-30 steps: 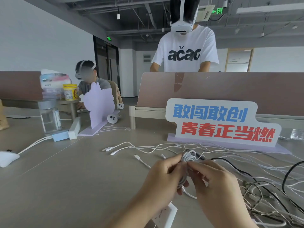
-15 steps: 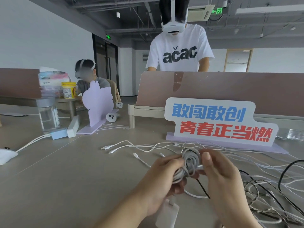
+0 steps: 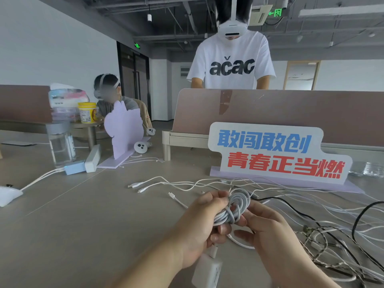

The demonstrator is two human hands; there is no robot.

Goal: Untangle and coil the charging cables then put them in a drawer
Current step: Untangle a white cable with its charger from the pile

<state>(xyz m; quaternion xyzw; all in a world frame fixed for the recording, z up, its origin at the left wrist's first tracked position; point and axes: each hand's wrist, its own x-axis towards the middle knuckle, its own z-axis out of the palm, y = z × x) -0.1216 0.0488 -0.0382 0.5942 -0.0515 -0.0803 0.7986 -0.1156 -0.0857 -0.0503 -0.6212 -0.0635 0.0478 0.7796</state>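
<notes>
While left hand [image 3: 199, 227] grips white round-coiled charging cable [image 3: 234, 206] | right hand [image 3: 270, 235] pinches its loops | likely soft, light, springy (hold across wraps, 1 bundle)

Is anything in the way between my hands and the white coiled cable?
Nothing visible: the left hand and right hand both hold the white coiled charging cable. No drawer shows in view.

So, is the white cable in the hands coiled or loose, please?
Coiled: the cable forms tight loops, held between the left hand and right hand.
</notes>
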